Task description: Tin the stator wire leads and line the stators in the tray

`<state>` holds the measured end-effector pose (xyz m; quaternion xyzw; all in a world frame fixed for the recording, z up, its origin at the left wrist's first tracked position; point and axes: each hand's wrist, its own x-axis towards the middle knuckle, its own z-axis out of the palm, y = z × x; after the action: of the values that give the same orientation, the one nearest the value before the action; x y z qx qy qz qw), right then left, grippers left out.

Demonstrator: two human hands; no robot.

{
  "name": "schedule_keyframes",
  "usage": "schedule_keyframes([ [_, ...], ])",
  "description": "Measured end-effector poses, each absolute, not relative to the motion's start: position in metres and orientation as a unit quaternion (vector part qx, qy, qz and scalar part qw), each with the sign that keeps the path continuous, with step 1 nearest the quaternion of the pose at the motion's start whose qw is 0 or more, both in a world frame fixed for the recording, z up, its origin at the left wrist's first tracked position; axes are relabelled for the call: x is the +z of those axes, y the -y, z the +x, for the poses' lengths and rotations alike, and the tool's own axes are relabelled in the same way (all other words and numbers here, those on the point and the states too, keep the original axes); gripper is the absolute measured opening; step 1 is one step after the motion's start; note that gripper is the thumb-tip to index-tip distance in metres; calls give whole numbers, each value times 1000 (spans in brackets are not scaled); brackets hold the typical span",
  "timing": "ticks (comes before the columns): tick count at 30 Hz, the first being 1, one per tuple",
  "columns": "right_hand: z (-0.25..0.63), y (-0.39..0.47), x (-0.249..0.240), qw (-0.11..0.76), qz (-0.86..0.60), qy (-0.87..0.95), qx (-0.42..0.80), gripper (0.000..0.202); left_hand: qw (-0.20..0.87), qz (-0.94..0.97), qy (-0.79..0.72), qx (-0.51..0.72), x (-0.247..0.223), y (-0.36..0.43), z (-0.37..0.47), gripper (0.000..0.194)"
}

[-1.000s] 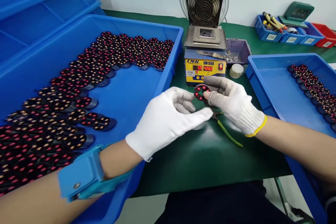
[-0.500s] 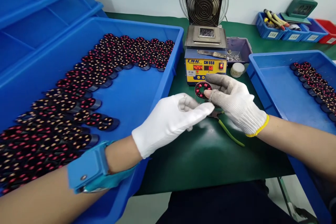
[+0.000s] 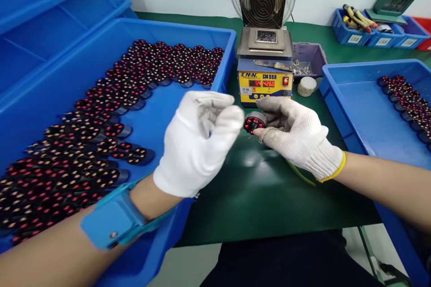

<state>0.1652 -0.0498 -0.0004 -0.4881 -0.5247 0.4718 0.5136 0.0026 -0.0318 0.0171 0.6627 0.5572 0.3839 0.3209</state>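
Observation:
My right hand (image 3: 296, 136), in a white knit glove with greyed fingertips, grips a small round motor stator (image 3: 255, 122) between thumb and fingers. Red windings show on the stator's tilted face, and its side is grey. Just left of it is my left hand (image 3: 202, 143), in a smooth white glove, raised apart from the stator. Its fingers are curled, with the thumb tip close against the index finger; whether anything thin is pinched there cannot be made out. Under my right hand, a green handle (image 3: 301, 174) of a hand tool pokes out on the green table.
A blue tray (image 3: 232, 54) full of similar stators lies left; another blue tray (image 3: 350, 98) with stators stands right. Behind my hands is a yellow-fronted solder pot (image 3: 264, 83) with a fan (image 3: 262, 2) behind it. A purple bin (image 3: 311, 51) and white round block (image 3: 306, 86) sit beside it.
My left hand has moved left and up, away from the stator, its fingers curling. The stator has tilted in my right hand, showing its side, and shifted slightly left.

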Motion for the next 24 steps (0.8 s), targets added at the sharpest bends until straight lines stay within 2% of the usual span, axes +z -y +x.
schedule_keyframes([
  [3,167,53,-4,505,-477,563,448,41,213,742,-537,339,17,30,2,23],
  [5,170,54,-3,505,-476,586,418,40,170,811,-485,279,21,30,-6,33],
  [8,173,54,1,510,-482,588,402,38,226,898,-355,132,29,31,-20,41],
  [10,174,52,3,520,-480,575,410,36,268,896,-346,74,35,31,-26,42],
  [15,173,50,3,529,-477,566,416,36,295,746,-557,215,35,32,-12,35],
  [19,171,53,-1,523,-474,577,412,39,383,716,-538,227,26,39,-1,31],
  [22,174,51,-1,525,-483,570,408,39,373,693,-531,314,24,45,-5,25],
  [24,180,43,1,535,-487,572,386,38,354,706,-532,305,23,44,-9,27],
])
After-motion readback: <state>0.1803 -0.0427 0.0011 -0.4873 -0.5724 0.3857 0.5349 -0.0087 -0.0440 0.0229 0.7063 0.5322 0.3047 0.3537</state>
